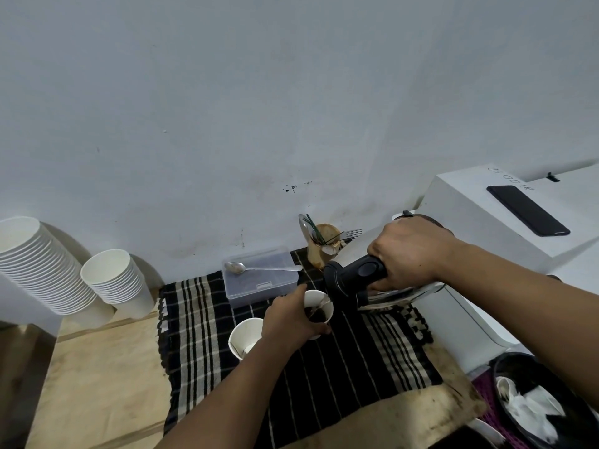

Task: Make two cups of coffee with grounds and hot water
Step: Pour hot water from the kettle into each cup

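Observation:
My right hand [410,251] grips the black handle of a steel kettle [353,281], tipped to the left. A thin stream of water runs from its spout into a white paper cup [321,307] that holds dark liquid. My left hand [290,322] holds that cup by its side on the striped cloth [340,367]. A second white paper cup [244,337] lies tilted just left of my left hand; it shows a little dark residue inside. Behind the cups sits a clear plastic box [259,283] with dark grounds in it, and a metal spoon [259,268] rests on its lid.
Two stacks of white paper cups [48,267] lean at the left. A brown cup of cutlery [324,244] stands by the wall. A white appliance [505,222] with a black phone [526,210] on top fills the right. A dark bin [551,406] with used paper sits at bottom right.

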